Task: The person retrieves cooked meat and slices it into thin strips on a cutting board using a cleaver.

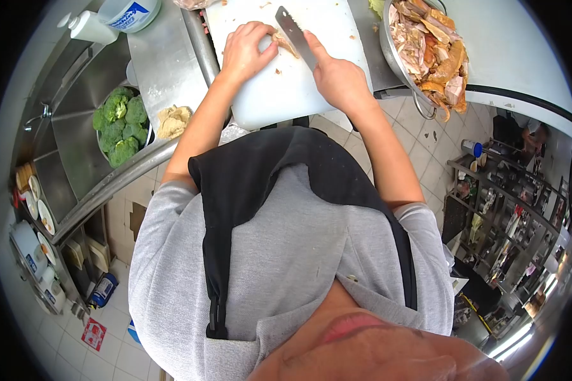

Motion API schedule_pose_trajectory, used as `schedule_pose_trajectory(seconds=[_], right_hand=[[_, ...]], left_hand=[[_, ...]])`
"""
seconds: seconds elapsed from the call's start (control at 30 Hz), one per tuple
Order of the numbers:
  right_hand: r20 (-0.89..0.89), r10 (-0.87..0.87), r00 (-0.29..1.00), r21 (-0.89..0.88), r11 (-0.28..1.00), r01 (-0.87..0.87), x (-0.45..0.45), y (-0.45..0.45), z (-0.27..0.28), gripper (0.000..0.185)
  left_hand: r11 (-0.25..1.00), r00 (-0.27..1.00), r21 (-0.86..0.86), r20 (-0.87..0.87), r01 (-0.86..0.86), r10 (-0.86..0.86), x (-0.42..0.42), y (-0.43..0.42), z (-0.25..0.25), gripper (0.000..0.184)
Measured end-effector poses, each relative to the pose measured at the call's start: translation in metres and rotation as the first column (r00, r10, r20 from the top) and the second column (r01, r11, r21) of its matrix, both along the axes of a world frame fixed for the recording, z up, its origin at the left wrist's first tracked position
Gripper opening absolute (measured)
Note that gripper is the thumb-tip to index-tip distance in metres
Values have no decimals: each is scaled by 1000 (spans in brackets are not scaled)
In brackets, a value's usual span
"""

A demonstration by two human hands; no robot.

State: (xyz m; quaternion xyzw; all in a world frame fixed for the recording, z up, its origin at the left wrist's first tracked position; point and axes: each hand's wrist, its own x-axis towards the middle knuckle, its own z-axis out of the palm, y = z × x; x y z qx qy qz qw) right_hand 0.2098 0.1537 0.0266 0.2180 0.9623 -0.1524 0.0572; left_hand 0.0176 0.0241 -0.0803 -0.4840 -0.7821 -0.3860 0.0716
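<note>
My right hand [338,77] is closed around the handle of a knife [297,37], whose broad blade points up and to the left over the white cutting board [260,105]. On the left part of the board, my left hand [246,51] presses its fingers against a piece of cooked meat [285,44], just left of the blade. Small meat scraps lie scattered on the board. To the right stands a metal colander [394,54] heaped with cut, browned meat [448,60].
Left of the board, a lump of dough-like food [173,122] lies on the metal counter [162,63]. Broccoli [122,124] fills a container by the sink [76,146]. A white bottle [92,26] and a clear tub [130,14] stand at upper left. Shelving [508,197] is at right.
</note>
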Motion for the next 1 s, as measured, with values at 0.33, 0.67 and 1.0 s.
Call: schedule_pose_trajectory(seconds=[0.33, 0.67, 1.0], right_hand=[[42, 45, 998, -16, 999, -45, -5, -8, -5, 73], [15, 51, 999, -36, 998, -50, -10, -2, -9, 75], [-147, 46, 988, -36, 998, -52, -35, 6, -48, 74]], left_hand=[[998, 1000, -63, -14, -26, 25, -4, 9, -3, 24], [994, 998, -96, -47, -48, 43, -5, 13, -1, 21], [993, 998, -96, -25, -63, 60, -3, 16, -1, 20]])
